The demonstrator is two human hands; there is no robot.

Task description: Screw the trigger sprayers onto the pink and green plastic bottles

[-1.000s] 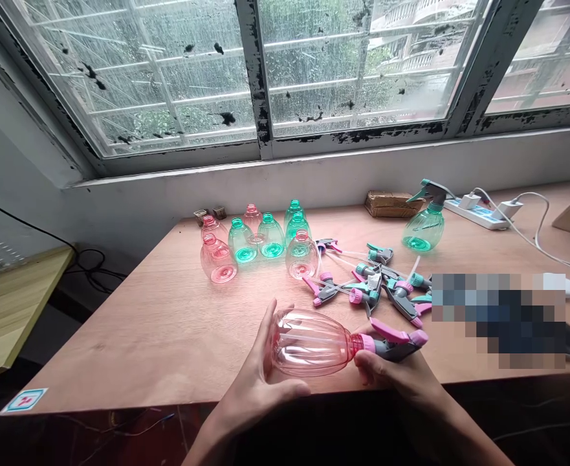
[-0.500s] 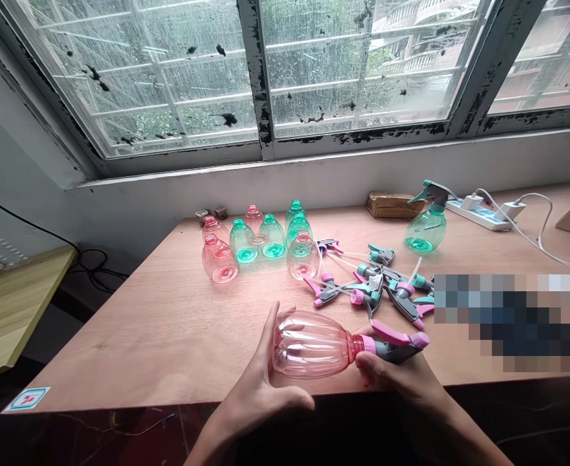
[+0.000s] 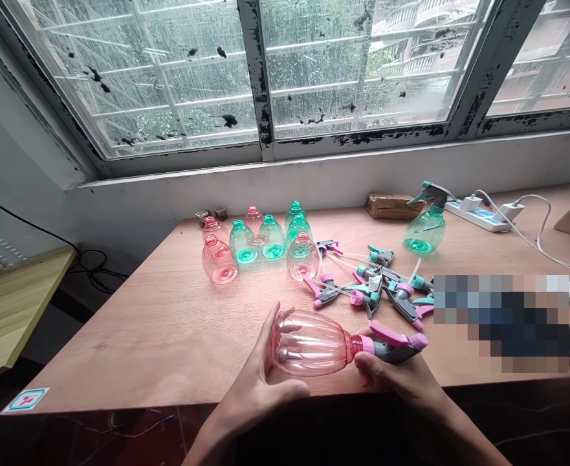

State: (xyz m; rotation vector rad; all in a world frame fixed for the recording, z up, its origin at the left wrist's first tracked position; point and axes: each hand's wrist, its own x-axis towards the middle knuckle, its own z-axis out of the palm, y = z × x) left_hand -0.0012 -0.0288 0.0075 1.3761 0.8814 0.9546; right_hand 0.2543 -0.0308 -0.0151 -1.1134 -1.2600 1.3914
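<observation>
Head: pink spray btl in hands, plywood desk, wet window ahead

The bottle in your hands is clear pink with ribbed stripes running along it, and its sprayer head is pink and grey. The other bottles are clear pink or clear teal. The table is pale orange-brown wood, and the window frame is white, flaking black.
</observation>
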